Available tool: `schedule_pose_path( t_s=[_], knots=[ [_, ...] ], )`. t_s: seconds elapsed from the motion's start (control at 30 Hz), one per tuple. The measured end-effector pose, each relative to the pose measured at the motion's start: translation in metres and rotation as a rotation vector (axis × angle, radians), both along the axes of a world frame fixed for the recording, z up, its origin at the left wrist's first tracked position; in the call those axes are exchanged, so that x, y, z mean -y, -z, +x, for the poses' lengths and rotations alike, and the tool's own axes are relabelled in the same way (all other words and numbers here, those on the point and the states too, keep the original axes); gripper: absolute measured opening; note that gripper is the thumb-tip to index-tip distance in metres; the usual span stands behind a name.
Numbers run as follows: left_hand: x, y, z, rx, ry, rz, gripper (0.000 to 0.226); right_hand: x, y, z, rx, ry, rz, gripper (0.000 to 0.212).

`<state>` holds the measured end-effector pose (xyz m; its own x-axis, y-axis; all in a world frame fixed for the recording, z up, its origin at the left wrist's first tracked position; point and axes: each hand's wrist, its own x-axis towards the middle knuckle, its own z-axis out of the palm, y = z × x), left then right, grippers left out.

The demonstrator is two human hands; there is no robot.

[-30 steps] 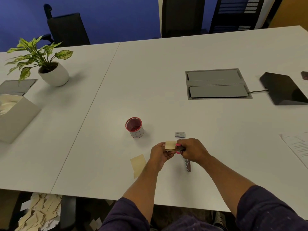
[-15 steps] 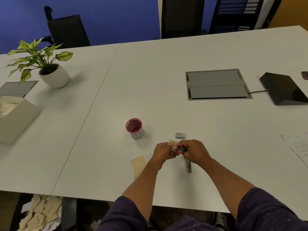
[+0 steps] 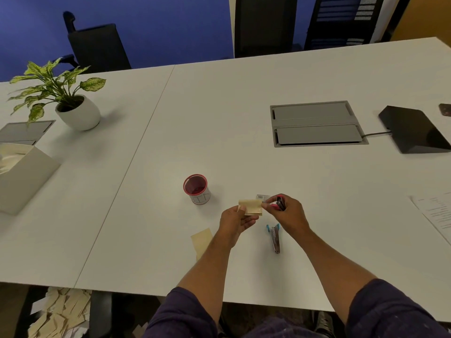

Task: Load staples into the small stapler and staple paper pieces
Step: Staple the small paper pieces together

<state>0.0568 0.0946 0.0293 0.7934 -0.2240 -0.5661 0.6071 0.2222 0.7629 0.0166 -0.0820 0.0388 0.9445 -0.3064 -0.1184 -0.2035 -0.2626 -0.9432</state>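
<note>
My left hand [image 3: 235, 222] holds a small beige paper piece [image 3: 251, 207] by its left edge, just above the table. My right hand [image 3: 286, 215] grips a small pink and black stapler [image 3: 280, 203] at the paper's right edge. A small staple box [image 3: 262, 197] lies on the table just behind the paper. A second stapler with blue tips [image 3: 274, 237] lies on the table below my right hand. Another beige paper piece [image 3: 202, 241] lies flat to the left of my left forearm.
A red-rimmed cup [image 3: 197, 189] stands left of my hands. A potted plant [image 3: 73, 103] and a beige box [image 3: 22, 176] are at the far left. A grey cable hatch [image 3: 317, 124], a black device [image 3: 415, 130] and printed sheets [image 3: 436, 213] lie right. Paper scraps [image 3: 61, 313] litter the floor.
The stapler has come off the paper's edge and my right hand has shifted slightly right. The paper piece now shows flatter and wider in my left hand.
</note>
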Motion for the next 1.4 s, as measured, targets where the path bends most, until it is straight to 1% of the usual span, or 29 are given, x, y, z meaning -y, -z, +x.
schedule_pose_path(
  t_s=[0.13,0.23,0.3,0.43,0.5,0.57,0.7,0.83,0.9,1.0,1.07,1.1,1.2,1.3,1.4],
  knots=[
    [-0.001,0.001,-0.002,-0.020,0.022,-0.035,0.029,-0.001,0.002,0.004,-0.063,-0.028,0.052,0.013],
    [-0.001,0.001,-0.002,-0.034,0.026,-0.036,0.028,-0.002,0.004,0.008,-0.082,-0.016,0.054,0.018],
    [-0.002,0.001,-0.003,-0.044,0.028,-0.044,0.028,-0.001,0.003,0.009,-0.110,0.009,0.109,0.021],
    [0.000,-0.001,-0.002,-0.059,0.044,-0.076,0.028,-0.003,0.004,0.009,-0.138,0.011,0.238,0.017],
    [0.001,-0.002,-0.001,-0.072,0.043,-0.089,0.025,-0.004,0.004,0.010,-0.140,0.010,0.272,0.011],
    [0.002,-0.004,0.001,-0.105,0.019,-0.094,0.022,-0.004,0.003,0.010,-0.143,0.003,0.285,0.009],
    [0.004,-0.007,0.003,-0.140,-0.016,-0.099,0.020,-0.003,0.004,0.012,-0.154,-0.002,0.271,0.012],
    [0.006,-0.006,0.005,-0.113,-0.014,-0.087,0.029,-0.004,0.004,0.013,-0.152,0.019,0.270,0.014],
    [0.007,-0.004,0.006,-0.094,0.022,-0.065,0.027,-0.004,0.005,0.013,-0.134,0.035,0.268,0.017],
    [0.009,-0.001,0.008,-0.029,0.065,0.065,0.027,-0.004,0.009,0.012,-0.112,0.062,0.270,0.016],
    [0.008,0.000,0.009,0.020,0.017,0.148,0.026,-0.003,0.010,0.013,-0.115,0.079,0.278,0.017],
    [0.006,0.000,0.010,0.025,-0.029,0.160,0.023,-0.003,0.011,0.013,-0.119,0.084,0.293,0.017],
    [0.001,0.001,0.011,0.021,-0.105,0.156,0.020,-0.001,0.010,0.013,-0.129,0.084,0.350,0.015],
    [-0.004,0.002,0.009,0.046,-0.093,0.161,0.019,0.000,0.008,0.013,-0.142,0.082,0.386,0.019],
    [-0.005,0.000,0.007,0.048,-0.096,0.139,0.015,-0.002,0.004,0.012,-0.140,0.104,0.452,0.012]
  ],
)
